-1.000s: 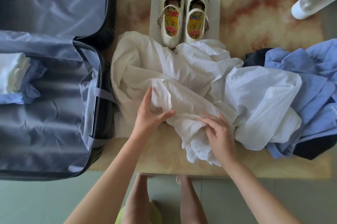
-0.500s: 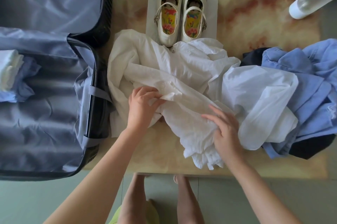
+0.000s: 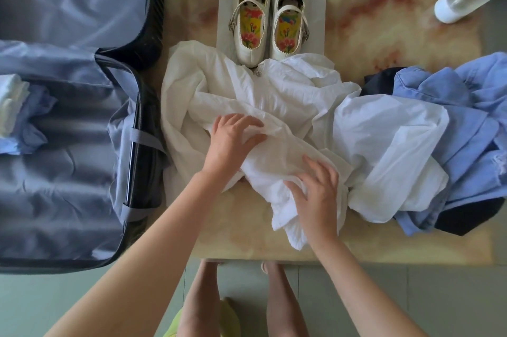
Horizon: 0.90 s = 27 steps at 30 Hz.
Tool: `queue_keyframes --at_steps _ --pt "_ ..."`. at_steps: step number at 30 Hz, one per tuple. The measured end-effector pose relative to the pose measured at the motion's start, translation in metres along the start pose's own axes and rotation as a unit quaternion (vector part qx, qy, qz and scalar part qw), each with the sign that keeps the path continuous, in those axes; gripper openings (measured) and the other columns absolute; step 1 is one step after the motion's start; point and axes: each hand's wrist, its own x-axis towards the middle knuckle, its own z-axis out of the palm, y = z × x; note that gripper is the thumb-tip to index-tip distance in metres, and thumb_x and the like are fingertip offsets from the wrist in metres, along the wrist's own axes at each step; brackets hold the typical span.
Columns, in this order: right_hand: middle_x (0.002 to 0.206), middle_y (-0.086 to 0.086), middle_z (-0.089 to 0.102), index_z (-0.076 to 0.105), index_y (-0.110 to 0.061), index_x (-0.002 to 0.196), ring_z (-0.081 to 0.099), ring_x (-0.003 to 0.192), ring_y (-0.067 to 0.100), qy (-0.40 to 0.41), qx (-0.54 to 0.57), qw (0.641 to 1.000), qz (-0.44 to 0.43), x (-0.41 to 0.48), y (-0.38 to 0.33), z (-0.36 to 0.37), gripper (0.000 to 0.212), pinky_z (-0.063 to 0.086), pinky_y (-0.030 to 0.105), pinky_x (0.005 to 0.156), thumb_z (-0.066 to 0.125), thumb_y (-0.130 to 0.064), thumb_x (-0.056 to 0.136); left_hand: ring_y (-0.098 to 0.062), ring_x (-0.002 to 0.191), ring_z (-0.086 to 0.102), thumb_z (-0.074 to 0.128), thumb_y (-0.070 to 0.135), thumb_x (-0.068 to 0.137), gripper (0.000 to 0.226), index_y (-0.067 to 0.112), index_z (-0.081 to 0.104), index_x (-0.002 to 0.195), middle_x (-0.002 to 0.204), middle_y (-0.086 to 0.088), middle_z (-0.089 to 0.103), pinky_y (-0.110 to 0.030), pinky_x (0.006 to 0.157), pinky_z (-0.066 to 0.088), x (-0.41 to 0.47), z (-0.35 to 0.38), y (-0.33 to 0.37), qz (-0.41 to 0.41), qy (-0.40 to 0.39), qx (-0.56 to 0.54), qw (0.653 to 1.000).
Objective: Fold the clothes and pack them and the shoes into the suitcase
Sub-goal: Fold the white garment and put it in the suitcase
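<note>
Marbled table point(image 3: 384, 21) — left hand point(image 3: 233, 139) grips white garment point(image 3: 288, 95), right hand point(image 3: 315, 191) presses it.

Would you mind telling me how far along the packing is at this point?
Done: folded clothes lie in the suitcase. In hand: the left hand grips and the right hand presses the crumpled white garment. Remaining: the blue pile and shoes sit on the table.

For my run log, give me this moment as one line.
phase: folding | left hand: grips white garment | right hand: presses white garment | shoes: not yet packed | suitcase: open
</note>
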Motion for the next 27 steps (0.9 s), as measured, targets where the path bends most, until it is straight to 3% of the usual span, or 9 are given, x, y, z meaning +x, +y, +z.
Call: queue_keyframes --at_steps 5,9,12,15,17,19,22,25,27 --pt "0.106 -0.012 0.069 0.069 -0.016 0.111 0.062 0.102 -0.001 -0.083 0.243 0.958 0.127 0.006 -0.017 -0.032 0.021 0.042 0.005 0.085 0.061 -0.017 0.092 -0.013 0.124 0.039 0.074 0.037 0.079 0.057 0.018 0.05 0.127 0.132 0.004 0.044 -0.027 0.106 0.03 -0.05 -0.014 0.005 -0.14 0.106 -0.084 0.981" --pt "0.065 -0.012 0.062 0.068 -0.025 0.075 0.056 0.064 0.0 -0.111 0.343 0.917 0.172 0.003 -0.029 -0.046 0.023 0.042 0.01 0.062 0.057 -0.017 0.094 -0.007 0.117 0.051 0.063 0.065 0.076 0.077 0.024 0.04 0.138 0.136 0.006 0.048 -0.024 0.099 0.039 -0.097 -0.006 0.014 -0.406 0.024 -0.366 0.837" --pt "0.064 -0.008 0.062 0.065 -0.01 0.078 0.056 0.063 0.001 -0.135 0.37 0.899 0.19 -0.002 -0.033 -0.044 0.022 0.042 0.01 0.061 0.058 -0.023 0.094 -0.013 0.115 0.059 0.055 0.082 0.068 0.088 0.025 0.049 0.135 0.127 0.004 0.062 -0.038 0.106 0.041 -0.104 -0.001 0.013 -0.45 -0.059 -0.472 0.756" --pt "0.061 -0.008 0.06 0.066 -0.011 0.08 0.053 0.055 0.001 -0.187 0.364 0.895 0.179 -0.01 -0.029 -0.038 0.024 0.041 0.01 0.053 0.059 -0.031 0.092 -0.012 0.096 0.068 0.055 0.048 0.091 0.045 0.016 0.06 0.121 0.102 0.002 0.073 -0.023 0.082 0.052 -0.095 -0.009 0.021 -0.422 -0.036 -0.488 0.763" --pt "0.06 -0.018 0.06 0.069 -0.023 0.086 0.056 0.052 0.0 -0.253 0.284 0.913 0.148 -0.015 -0.027 -0.035 0.016 0.038 0.009 0.048 0.059 -0.033 0.092 -0.016 0.084 0.068 0.063 0.029 0.09 0.022 0.017 0.063 0.108 0.086 0.003 0.072 -0.02 0.065 0.05 -0.094 -0.021 0.024 -0.416 0.034 -0.402 0.815" --pt "0.092 -0.025 0.067 0.07 -0.029 0.104 0.064 0.084 -0.002 -0.343 0.17 0.919 0.093 -0.022 -0.026 -0.03 0.023 0.045 0.008 0.067 0.058 -0.042 0.089 -0.019 0.085 0.064 0.065 0.027 0.086 0.027 0.019 0.057 0.11 0.086 0.006 0.066 -0.026 0.063 0.045 -0.102 -0.03 0.021 -0.417 0.063 -0.242 0.874" --pt "0.133 -0.02 0.053 0.065 -0.029 0.121 0.046 0.124 -0.003 -0.447 0.075 0.891 0.014 -0.034 -0.03 -0.022 0.039 0.032 0.01 0.099 0.057 -0.049 0.089 -0.031 0.088 0.058 0.057 0.032 0.088 0.031 0.018 0.05 0.115 0.09 -0.004 0.062 -0.033 0.069 0.04 -0.122 -0.04 0.007 -0.438 -0.016 -0.009 0.899" --pt "0.137 -0.027 0.045 0.063 -0.032 0.123 0.039 0.127 -0.009 -0.431 0.107 0.896 -0.022 -0.044 -0.034 -0.014 0.037 0.03 0.015 0.108 0.051 -0.049 0.092 -0.035 0.086 0.057 0.049 0.026 0.092 0.019 0.01 0.044 0.101 0.099 -0.017 0.062 -0.039 0.073 0.045 -0.146 -0.042 -0.011 -0.44 -0.076 0.095 0.89" --pt "0.135 -0.026 0.046 0.063 -0.03 0.12 0.039 0.128 -0.009 -0.315 0.146 0.938 -0.022 -0.043 -0.03 -0.01 0.032 0.028 0.012 0.107 0.052 -0.04 0.092 -0.039 0.091 0.058 0.053 0.017 0.09 0.034 0.006 0.044 0.12 0.107 -0.021 0.058 -0.041 0.073 0.046 -0.157 -0.038 -0.019 -0.419 -0.069 0.127 0.896"
